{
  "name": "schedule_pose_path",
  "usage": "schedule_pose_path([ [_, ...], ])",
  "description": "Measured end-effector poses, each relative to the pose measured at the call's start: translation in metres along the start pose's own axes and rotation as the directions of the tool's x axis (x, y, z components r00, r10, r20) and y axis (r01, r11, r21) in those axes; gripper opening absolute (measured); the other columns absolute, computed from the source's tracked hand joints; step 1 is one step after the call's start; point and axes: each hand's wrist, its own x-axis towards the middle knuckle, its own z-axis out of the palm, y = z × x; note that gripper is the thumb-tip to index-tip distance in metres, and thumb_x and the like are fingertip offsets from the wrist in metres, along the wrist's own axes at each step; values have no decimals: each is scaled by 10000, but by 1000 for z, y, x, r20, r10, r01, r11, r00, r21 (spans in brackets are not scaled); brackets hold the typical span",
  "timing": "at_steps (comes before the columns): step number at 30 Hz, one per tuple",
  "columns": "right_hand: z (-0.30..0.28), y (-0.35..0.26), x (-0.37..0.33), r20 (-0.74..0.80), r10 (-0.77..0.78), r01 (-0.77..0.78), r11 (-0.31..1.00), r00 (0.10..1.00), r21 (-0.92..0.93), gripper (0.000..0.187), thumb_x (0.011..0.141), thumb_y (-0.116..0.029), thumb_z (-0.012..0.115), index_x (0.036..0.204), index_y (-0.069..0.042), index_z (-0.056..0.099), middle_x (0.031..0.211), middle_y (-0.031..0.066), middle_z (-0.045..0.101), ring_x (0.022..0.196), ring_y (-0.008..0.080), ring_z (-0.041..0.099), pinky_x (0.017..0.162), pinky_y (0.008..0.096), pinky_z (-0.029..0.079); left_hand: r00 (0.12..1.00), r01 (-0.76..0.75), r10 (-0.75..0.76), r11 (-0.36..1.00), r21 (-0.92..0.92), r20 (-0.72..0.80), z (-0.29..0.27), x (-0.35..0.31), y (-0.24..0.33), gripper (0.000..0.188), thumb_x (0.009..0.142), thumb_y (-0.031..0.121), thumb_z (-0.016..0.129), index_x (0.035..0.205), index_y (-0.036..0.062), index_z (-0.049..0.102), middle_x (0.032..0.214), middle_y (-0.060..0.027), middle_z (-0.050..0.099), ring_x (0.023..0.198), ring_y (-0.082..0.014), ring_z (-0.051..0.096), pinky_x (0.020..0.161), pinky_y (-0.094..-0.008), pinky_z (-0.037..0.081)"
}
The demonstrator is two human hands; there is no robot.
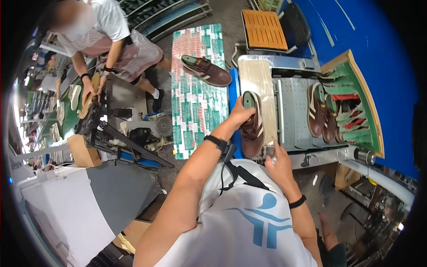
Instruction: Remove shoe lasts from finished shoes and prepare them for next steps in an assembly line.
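A dark brown shoe with pale side stripes and a green insert in its opening stands toe toward me on a tan board. My left hand is closed around its heel end, the thumb over the opening. Beside the toe, my right hand has its fingers curled and one finger pointing forward. Something small and shiny shows at its fingers, too small to name. Another brown shoe lies on its sole on the taped green and white table at the left.
Right of the board, a metal conveyor carries more brown shoes toward a green strip curtain in a wooden frame. An orange slatted seat stands behind. At far left, another person handles a tan piece.
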Motion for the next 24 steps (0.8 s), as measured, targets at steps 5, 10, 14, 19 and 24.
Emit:
schedule_pose_path([
  [5,-5,17,-14,77,93,-93,996,993,-8,721,904,-174,743,1529,117,533,1066,215,669,991,400,678,888,472,554,983,51,-117,916,-397,-143,-82,-28,-18,722,902,102,772,1546,58,448,1295,-153,669,1108,-271,725,916,-420,641],
  [10,-16,38,-22,113,143,-141,990,983,-26,755,898,-226,763,1535,110,533,1088,225,691,1040,403,692,914,472,563,914,-117,-86,880,-460,-397,-182,29,-45,501,920,159,777,1370,37,595,1240,-181,721,1044,-349,758,899,-502,671],
  [14,-21,53,-31,130,168,-164,986,977,-39,773,907,-273,761,1539,105,527,1129,236,707,1084,424,696,947,477,565,874,103,-324,852,-514,-362,-235,82,-21,436,1015,470,674,1269,116,653,1100,-128,754,955,-341,754,686,-528,615],
  [19,-10,77,-37,108,149,-143,988,983,-64,751,917,-306,754,1511,104,546,1180,312,718,1105,456,709,980,521,576,916,16,-193,895,-447,-353,-159,95,-27,423,1011,283,721,1346,47,616,1233,-105,721,1128,-280,715,952,-479,608],
  [24,-21,97,-48,2,183,-183,983,983,8,740,910,-346,766,1454,119,579,1166,324,719,1055,465,722,949,512,589,986,-50,110,909,414,-122,64,27,-56,724,943,152,756,1586,-39,486,1518,-222,612,1400,-339,589,1144,-433,497],
])
